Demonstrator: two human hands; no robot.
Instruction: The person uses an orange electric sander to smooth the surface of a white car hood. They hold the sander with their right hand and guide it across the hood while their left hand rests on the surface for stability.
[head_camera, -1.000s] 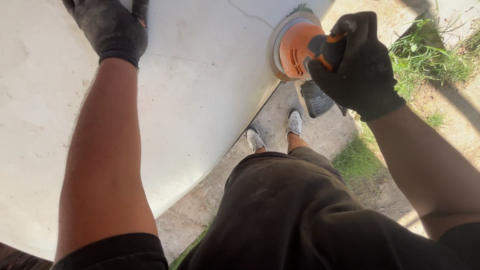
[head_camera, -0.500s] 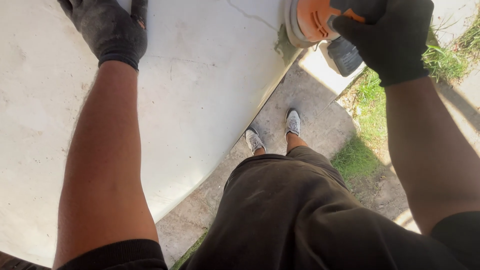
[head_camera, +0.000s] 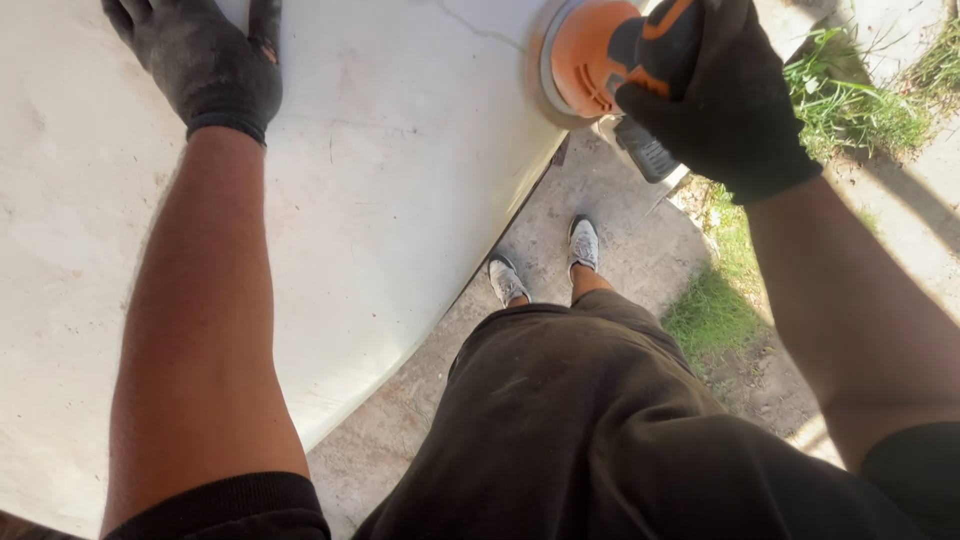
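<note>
My right hand (head_camera: 725, 95), in a black glove, grips an orange round sander (head_camera: 590, 60) whose pad rests on the upper right edge of a large white curved panel (head_camera: 400, 200). My left hand (head_camera: 205, 60), also in a black glove, lies flat with fingers spread on the panel's top left part. The panel fills the left half of the view, and a thin crack runs near its top.
My dark shorts (head_camera: 590, 430) and grey shoes (head_camera: 545, 260) show below, standing on concrete paving (head_camera: 620, 200). Grass (head_camera: 840, 100) grows along the right side, with a patch by the paving edge.
My right hand has moved the sander left and slightly down along the panel's upper edge; a second earlier it was lower and off the rim. My left hand stayed in place.
</note>
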